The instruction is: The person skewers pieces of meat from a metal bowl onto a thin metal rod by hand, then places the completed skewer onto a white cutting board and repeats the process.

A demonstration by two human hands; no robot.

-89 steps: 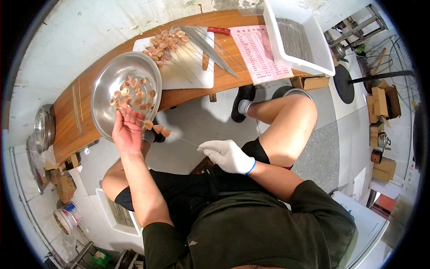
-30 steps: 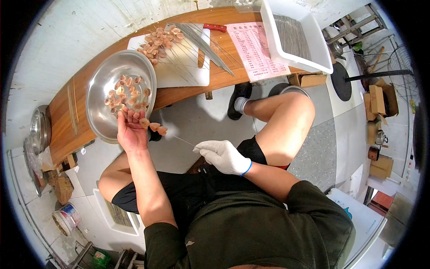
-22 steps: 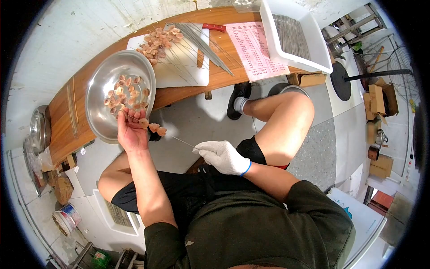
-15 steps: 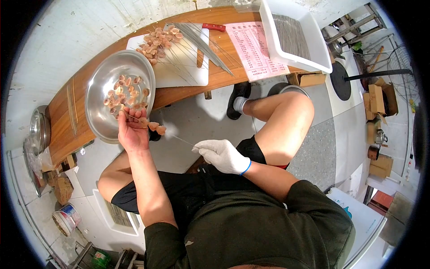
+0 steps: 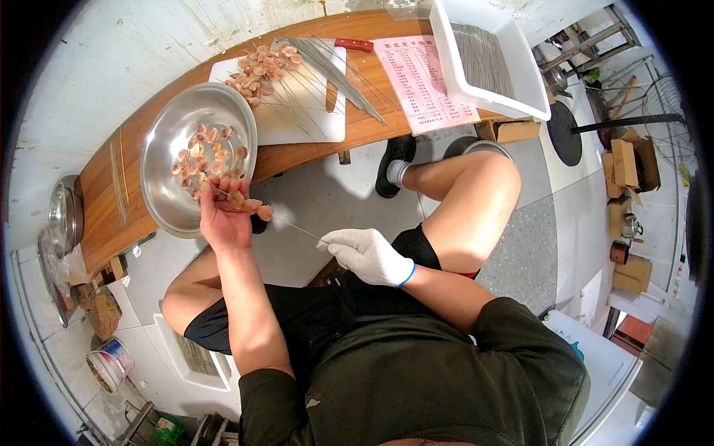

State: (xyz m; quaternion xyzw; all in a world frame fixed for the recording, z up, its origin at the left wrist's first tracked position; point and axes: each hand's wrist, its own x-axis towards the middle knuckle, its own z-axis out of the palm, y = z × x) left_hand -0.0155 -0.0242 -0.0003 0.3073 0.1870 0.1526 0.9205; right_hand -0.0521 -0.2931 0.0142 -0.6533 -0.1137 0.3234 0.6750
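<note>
My bare left hand point(image 5: 226, 223) is over the near rim of a steel bowl point(image 5: 165, 141), its fingers closed around small pinkish-brown meat pieces at the tip of a thin metal skewer point(image 5: 297, 228). Several threaded meat pieces point(image 5: 251, 206) sit on the skewer just right of those fingers. The skewer's other end is gripped by my right hand point(image 5: 368, 256), which wears a white knit glove with a blue cuff. More loose meat pieces point(image 5: 217, 155) lie inside the bowl. My left fingers partly hide the skewer's point.
Behind the bowl, a white cutting board point(image 5: 297, 123) carries a heap of meat pieces point(image 5: 260, 70) and a bundle of skewers point(image 5: 331, 70). A red-handled knife point(image 5: 355, 45), a pink printed sheet point(image 5: 420, 82) and a white tub of skewers point(image 5: 513, 104) lie along the wooden table point(image 5: 104, 186).
My left hand has shifted slightly right, and the threaded pieces now sit closer to its fingers. The gloved right hand has barely moved, still holding the skewer.
</note>
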